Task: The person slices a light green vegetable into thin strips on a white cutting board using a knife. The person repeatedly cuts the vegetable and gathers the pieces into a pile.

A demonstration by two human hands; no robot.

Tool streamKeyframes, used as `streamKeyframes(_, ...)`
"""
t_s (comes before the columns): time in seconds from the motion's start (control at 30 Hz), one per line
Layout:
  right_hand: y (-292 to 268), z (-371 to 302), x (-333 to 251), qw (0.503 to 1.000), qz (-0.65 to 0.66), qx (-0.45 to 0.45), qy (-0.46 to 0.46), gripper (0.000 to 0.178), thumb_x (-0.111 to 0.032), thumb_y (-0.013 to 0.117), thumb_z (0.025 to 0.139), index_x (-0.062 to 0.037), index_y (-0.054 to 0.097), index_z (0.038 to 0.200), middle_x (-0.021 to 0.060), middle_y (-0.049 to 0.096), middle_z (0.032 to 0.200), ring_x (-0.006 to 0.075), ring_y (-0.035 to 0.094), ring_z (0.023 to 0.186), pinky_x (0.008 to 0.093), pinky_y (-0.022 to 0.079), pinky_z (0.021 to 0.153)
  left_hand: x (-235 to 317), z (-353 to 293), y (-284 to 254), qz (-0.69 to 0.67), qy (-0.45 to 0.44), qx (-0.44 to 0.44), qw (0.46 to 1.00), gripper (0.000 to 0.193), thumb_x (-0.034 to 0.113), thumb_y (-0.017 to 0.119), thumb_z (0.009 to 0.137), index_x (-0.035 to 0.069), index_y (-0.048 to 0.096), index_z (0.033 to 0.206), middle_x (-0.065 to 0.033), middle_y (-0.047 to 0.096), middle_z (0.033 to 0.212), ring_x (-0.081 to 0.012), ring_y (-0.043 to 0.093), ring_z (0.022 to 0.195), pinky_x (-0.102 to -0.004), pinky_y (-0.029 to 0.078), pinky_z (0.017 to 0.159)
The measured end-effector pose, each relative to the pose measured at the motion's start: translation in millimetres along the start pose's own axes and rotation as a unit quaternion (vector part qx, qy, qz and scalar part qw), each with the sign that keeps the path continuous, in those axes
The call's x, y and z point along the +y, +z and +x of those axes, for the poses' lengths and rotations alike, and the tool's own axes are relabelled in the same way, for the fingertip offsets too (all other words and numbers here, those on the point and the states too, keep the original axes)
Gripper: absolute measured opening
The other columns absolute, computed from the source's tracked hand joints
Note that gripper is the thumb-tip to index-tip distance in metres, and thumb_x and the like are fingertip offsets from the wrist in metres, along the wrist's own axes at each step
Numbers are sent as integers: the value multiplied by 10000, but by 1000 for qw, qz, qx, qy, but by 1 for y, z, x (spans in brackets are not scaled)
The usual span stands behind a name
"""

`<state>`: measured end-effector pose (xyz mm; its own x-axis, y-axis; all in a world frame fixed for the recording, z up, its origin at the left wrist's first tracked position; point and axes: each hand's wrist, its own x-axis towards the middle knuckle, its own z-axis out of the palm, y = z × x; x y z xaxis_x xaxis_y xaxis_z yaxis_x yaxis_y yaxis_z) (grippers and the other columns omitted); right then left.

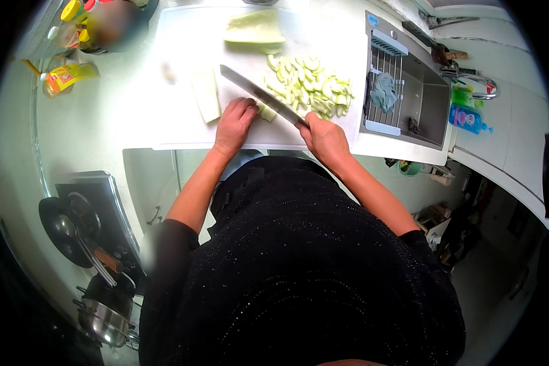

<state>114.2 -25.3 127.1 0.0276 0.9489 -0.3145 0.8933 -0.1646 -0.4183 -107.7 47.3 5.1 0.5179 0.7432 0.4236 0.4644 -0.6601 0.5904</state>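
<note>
On a white cutting board, my left hand has its fingers curled down on a short piece of pale green gourd. My right hand grips the handle of a kitchen knife. Its blade slants to the far left, over or against that piece; I cannot tell if it touches. A heap of thin gourd slices lies beyond the knife on the right. Left of my left hand is a long gourd strip. A large gourd chunk rests at the board's far side.
Right of the board is a sink with a wire rack holding a blue-grey cloth. A blue bottle stands past the faucet. At left are a yellow-labelled bottle, a wok and a steel pot.
</note>
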Motion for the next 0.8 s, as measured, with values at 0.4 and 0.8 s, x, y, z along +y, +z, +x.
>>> streamKeyframes(0.4,41,11,10,999,-16,8,-28,233,-197,659,957,-13,528,901,239,642,708,452,645,685,516,510,608,-6,-1,4,-1,7,-4,1000,193,20,628,788,35,680,973,-92,673,1048,-290,631,1001,-362,563,829)
streamKeyframes(0.8,3,-6,-2,1000,-3,1,-10,260,-229,667,960,-24,521,894,228,632,702,451,627,670,515,497,602,-4,-2,-5,0,-4,12,1000,165,22,639,788,33,677,948,-96,676,1030,-285,640,967,-357,562,795)
